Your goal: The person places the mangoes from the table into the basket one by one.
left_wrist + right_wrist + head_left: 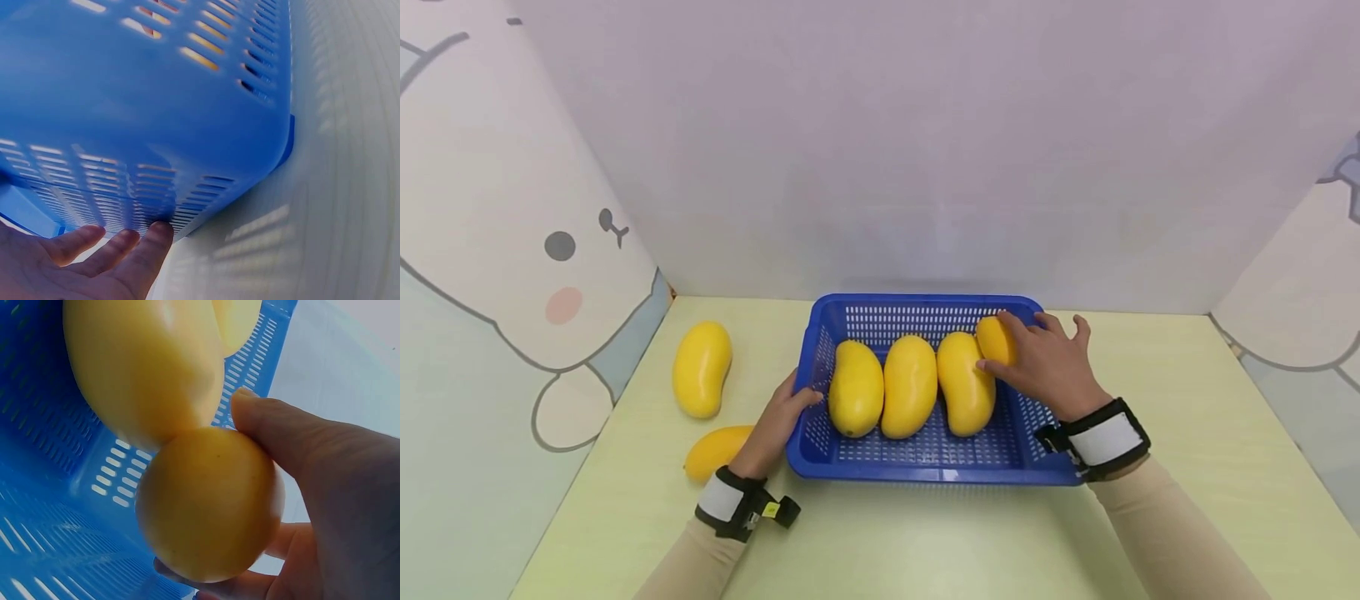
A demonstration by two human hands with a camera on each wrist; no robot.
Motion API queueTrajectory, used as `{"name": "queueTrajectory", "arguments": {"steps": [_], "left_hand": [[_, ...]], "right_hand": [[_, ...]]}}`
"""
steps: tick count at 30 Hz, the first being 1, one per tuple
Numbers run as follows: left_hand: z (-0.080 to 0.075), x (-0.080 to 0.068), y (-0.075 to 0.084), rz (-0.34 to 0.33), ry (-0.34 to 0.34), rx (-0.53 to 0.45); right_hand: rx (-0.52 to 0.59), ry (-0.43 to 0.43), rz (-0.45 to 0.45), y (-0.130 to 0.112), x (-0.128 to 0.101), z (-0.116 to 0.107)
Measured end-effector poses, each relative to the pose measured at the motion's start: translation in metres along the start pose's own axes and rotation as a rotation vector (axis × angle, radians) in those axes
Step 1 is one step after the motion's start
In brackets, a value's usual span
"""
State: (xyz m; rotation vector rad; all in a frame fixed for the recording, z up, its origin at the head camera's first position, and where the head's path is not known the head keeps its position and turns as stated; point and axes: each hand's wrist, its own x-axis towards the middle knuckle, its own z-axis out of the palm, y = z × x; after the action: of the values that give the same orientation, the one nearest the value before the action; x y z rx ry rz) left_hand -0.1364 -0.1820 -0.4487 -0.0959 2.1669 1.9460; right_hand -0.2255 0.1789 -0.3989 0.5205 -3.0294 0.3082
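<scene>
A blue plastic basket (940, 475) with slotted walls stands on the table. Three yellow mangoes lie side by side in it: a left one (856, 390), a middle one (910, 387) and a right one (966, 383). My right hand (1048, 362) grips another mango (209, 503) at the basket's right end, thumb on one side and fingers on the other; it touches its neighbour. My left hand (777, 429) holds the basket's left side, thumb over the rim and fingertips (161, 234) against the outer wall.
Left of the basket, one mango (702, 369) lies on the pale table (625, 517). Another mango (715, 450) sits nearer, partly behind my left hand. A plain wall (925, 167) rises behind the basket, and cartoon-printed panels (497, 250) flank the table.
</scene>
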Motion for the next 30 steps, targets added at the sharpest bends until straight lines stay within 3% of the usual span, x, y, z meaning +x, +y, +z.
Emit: {"name": "queueTrajectory", "arguments": {"steps": [30], "left_hand": [[-0.0014, 0.0003, -0.0007, 0.003, -0.005, 0.011]], "right_hand": [[-0.009, -0.03, 0.029, -0.0005, -0.0005, 0.0005]]}}
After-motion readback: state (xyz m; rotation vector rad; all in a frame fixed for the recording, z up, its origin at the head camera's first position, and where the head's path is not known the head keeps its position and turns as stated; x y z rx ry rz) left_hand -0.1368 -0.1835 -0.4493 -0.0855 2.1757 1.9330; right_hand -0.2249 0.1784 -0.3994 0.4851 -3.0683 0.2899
